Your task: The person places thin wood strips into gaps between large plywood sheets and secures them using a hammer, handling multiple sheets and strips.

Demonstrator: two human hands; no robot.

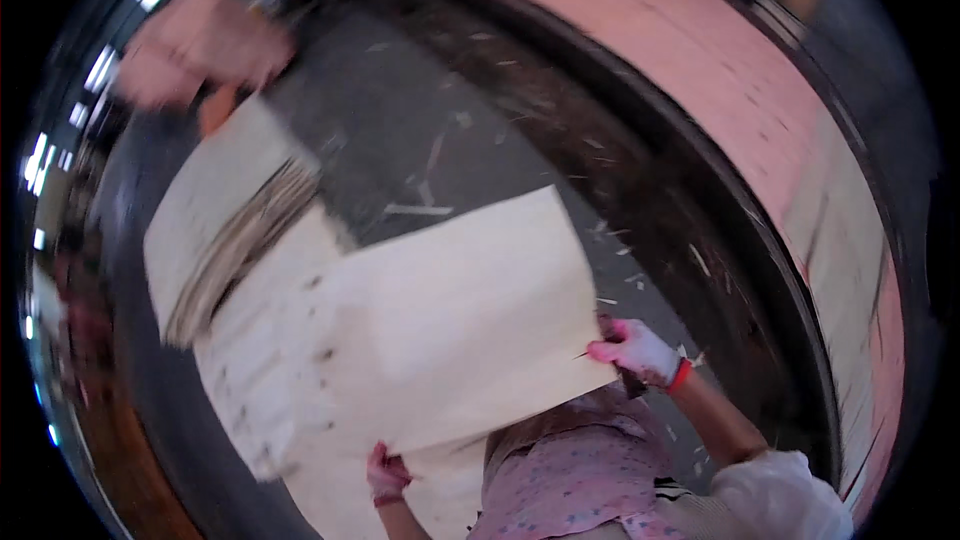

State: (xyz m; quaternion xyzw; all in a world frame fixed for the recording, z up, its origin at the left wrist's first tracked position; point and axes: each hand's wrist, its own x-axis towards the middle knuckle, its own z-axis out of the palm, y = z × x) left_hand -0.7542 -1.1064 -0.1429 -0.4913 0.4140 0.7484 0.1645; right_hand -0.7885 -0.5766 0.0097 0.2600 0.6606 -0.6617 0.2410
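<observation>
A large, pale sheet of wood veneer lies across the middle, in front of my body. My right hand, in a white glove with pink stains and a red cuff, grips its right edge near the near corner. A dark brown piece shows beside that hand; its kind is unclear. At the sheet's near edge, the fingers of my left hand, in a pinkish glove, are closed on the rim. Under and left of this sheet are more pale veneer sheets, some with dark knots.
A thick, bent bundle of veneer rests at left. Beyond it is a blurred pink shape with an orange patch. On the right, a long dark-edged platform carries pink sheets. Scraps litter the grey floor.
</observation>
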